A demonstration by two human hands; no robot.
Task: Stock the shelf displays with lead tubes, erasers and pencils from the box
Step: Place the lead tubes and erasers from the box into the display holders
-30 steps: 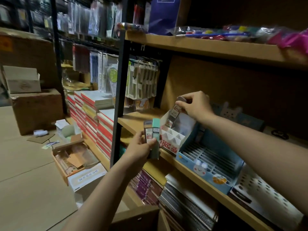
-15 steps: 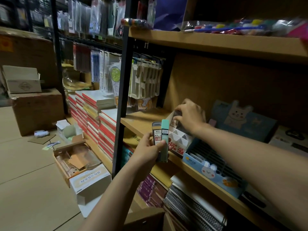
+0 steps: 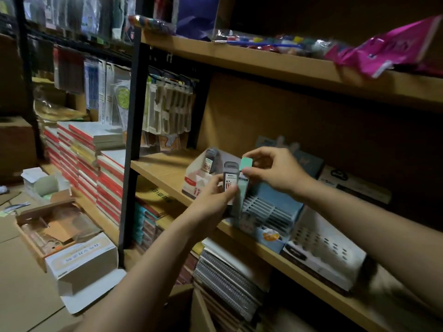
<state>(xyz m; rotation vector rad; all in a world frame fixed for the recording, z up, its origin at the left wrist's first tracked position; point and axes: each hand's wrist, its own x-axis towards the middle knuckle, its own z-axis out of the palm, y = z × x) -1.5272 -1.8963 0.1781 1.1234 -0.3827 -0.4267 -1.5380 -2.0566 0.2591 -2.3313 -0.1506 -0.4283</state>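
Observation:
My left hand (image 3: 212, 198) grips two lead tubes upright in front of the shelf: a dark one labelled 0.7 (image 3: 230, 179) and a mint green one (image 3: 245, 178). My right hand (image 3: 275, 170) pinches the top of the green tube. Just behind them a white and red display box (image 3: 195, 182) stands on the wooden shelf (image 3: 165, 170), with one dark lead tube (image 3: 210, 161) upright in it. A blue slotted display tray (image 3: 271, 207) sits to the right of that box, partly hidden by my hands.
A white dotted display (image 3: 323, 248) and dark boxes (image 3: 354, 185) fill the shelf to the right. Spiral notebooks (image 3: 225, 281) lie on the shelf below. Stacked red-edged books (image 3: 96, 164) stand left of the black upright (image 3: 130, 130). Open cardboard boxes (image 3: 57, 228) sit on the floor.
My right hand left the lead tube standing in the white display box and came forward to the green tube in my left hand. My left hand rose slightly towards the shelf.

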